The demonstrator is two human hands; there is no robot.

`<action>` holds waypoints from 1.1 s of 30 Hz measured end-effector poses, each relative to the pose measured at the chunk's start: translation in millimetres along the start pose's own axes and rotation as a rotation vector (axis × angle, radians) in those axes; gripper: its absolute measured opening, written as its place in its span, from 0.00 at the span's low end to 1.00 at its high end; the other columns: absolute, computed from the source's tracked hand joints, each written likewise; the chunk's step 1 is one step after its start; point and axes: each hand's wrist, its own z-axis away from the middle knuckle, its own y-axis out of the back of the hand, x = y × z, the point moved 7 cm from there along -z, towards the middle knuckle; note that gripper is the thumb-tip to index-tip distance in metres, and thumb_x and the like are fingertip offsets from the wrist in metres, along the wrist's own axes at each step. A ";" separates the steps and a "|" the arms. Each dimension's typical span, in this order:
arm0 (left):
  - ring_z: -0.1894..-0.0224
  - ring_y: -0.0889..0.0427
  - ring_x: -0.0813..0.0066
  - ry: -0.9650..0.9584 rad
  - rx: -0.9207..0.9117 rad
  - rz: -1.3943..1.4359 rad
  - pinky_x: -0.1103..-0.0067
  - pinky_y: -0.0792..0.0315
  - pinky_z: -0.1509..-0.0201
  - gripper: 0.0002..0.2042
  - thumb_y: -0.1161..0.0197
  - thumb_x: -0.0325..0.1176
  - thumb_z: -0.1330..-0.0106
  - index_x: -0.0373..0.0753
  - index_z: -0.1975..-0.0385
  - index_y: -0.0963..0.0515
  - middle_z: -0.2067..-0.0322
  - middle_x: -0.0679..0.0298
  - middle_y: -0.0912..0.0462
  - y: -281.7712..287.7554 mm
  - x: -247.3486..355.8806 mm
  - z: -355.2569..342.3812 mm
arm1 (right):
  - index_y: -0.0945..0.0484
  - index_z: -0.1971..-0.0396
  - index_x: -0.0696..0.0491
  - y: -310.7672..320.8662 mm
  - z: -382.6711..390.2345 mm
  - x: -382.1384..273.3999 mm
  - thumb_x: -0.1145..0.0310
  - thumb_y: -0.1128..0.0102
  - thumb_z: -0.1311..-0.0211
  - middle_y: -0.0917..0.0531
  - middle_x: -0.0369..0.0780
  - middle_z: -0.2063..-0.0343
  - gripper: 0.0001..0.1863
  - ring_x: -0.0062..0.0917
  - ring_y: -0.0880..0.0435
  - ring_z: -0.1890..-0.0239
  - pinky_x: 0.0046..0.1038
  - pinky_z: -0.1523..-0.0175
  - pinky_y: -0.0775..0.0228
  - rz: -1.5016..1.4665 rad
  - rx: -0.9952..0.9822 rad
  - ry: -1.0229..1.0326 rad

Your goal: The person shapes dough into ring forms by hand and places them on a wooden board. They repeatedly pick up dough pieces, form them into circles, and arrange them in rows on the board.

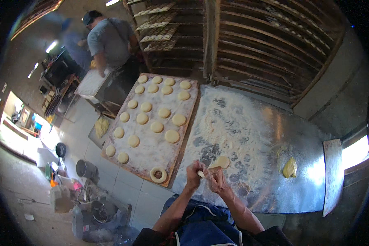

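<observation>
My left hand (pixel 194 175) and my right hand (pixel 215 180) are close together over the near left part of the floured metal table (pixel 266 164), both closed around a small piece of pale dough (pixel 202 174). A flat dough round (pixel 222 162) lies just beyond my right hand, and a lump of yellow dough (pixel 290 168) sits farther right. To the left, a floured board (pixel 125 121) bears several dough rounds (pixel 157 126). At its near right corner is a dough ring (pixel 158 174) with something brown in its middle, too small to make out.
Wooden racks (pixel 254 49) with trays (pixel 160 20) stand behind the table. A person in grey (pixel 112 45) and another in blue (pixel 76 49) stand at back left. Buckets (pixel 86 168) and containers are on the floor at left. An upright panel (pixel 332 176) borders the table's right edge.
</observation>
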 end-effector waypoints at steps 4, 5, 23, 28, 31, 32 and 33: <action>0.75 0.30 0.75 -0.011 0.097 -0.004 0.75 0.34 0.68 0.20 0.54 0.47 0.27 0.40 0.78 0.34 0.78 0.67 0.33 52.6 28.8 0.3 | 0.22 0.66 0.57 -59.5 -23.9 6.6 0.68 0.46 0.34 0.25 0.42 0.81 0.08 0.33 0.27 0.83 0.34 0.71 0.31 -0.226 -0.202 -0.142; 0.75 0.30 0.77 -0.120 0.057 -0.240 0.75 0.34 0.68 0.19 0.54 0.47 0.27 0.42 0.78 0.35 0.78 0.67 0.32 66.9 45.6 1.4 | 0.24 0.73 0.58 -86.6 -22.2 26.0 0.64 0.47 0.34 0.26 0.43 0.80 0.13 0.33 0.27 0.80 0.34 0.70 0.31 -0.415 -0.236 -0.563; 0.63 0.24 0.51 -0.406 0.153 -1.134 0.62 0.29 0.60 0.11 0.33 0.28 0.44 0.36 0.61 0.22 0.71 0.55 0.21 180.8 93.5 -63.4 | 0.36 0.41 0.62 -139.1 -108.0 54.4 0.66 0.34 0.50 0.23 0.55 0.51 0.36 0.50 0.26 0.46 0.43 0.41 0.33 0.324 -0.269 -0.629; 0.63 0.24 0.55 -0.376 0.217 -1.186 0.63 0.31 0.59 0.13 0.31 0.35 0.45 0.39 0.62 0.21 0.68 0.55 0.23 177.5 89.5 -64.4 | 0.32 0.43 0.61 -163.2 -143.5 69.9 0.70 0.39 0.46 0.24 0.55 0.50 0.29 0.50 0.26 0.47 0.44 0.40 0.33 0.488 -0.201 -0.385; 0.62 0.24 0.54 -0.393 0.208 -1.210 0.63 0.30 0.59 0.12 0.32 0.34 0.44 0.40 0.61 0.20 0.65 0.54 0.23 171.5 94.2 -64.2 | 0.32 0.43 0.60 -189.7 -152.3 81.8 0.71 0.41 0.44 0.25 0.55 0.49 0.27 0.51 0.27 0.45 0.45 0.39 0.34 0.563 -0.288 -0.304; 0.61 0.24 0.53 -0.375 0.192 -1.222 0.62 0.30 0.59 0.11 0.33 0.34 0.42 0.39 0.61 0.20 0.64 0.54 0.22 172.2 96.0 -65.0 | 0.32 0.43 0.60 -199.0 -152.2 87.1 0.71 0.42 0.43 0.26 0.55 0.49 0.26 0.51 0.27 0.45 0.45 0.39 0.34 0.583 -0.347 -0.308; 0.61 0.23 0.52 -0.359 0.177 -1.234 0.62 0.30 0.59 0.10 0.35 0.33 0.41 0.39 0.61 0.19 0.63 0.53 0.21 174.6 98.8 -67.5 | 0.32 0.43 0.59 -204.0 -152.9 87.8 0.71 0.42 0.43 0.25 0.55 0.50 0.27 0.51 0.27 0.45 0.45 0.40 0.34 0.616 -0.346 -0.269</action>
